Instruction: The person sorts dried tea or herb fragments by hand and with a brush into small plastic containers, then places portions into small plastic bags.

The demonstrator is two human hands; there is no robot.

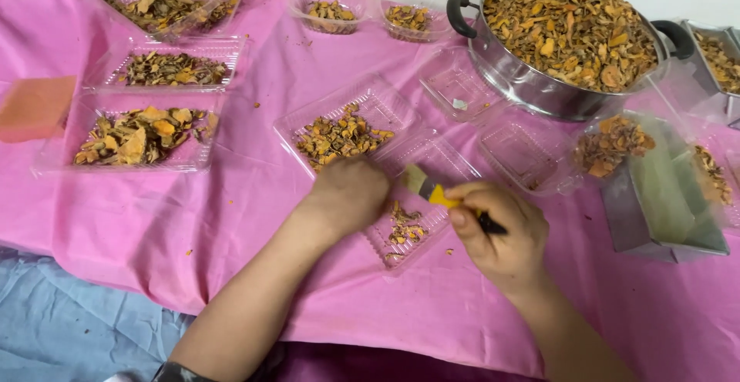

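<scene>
My right hand grips a small knife with a yellow and black handle, its blade pointing up-left over a clear hinged plastic box. My left hand is closed, resting knuckles-up on the box between its two halves; what it holds is hidden. The far half of the box carries a heap of dried orange-brown root slices. A smaller scatter of slices lies in the near half, between my two hands.
A steel pot heaped with slices stands at the back right. Filled clear trays line the left; two empty clear boxes lie near the pot. A metal scoop with slices sits right. Pink cloth covers the table.
</scene>
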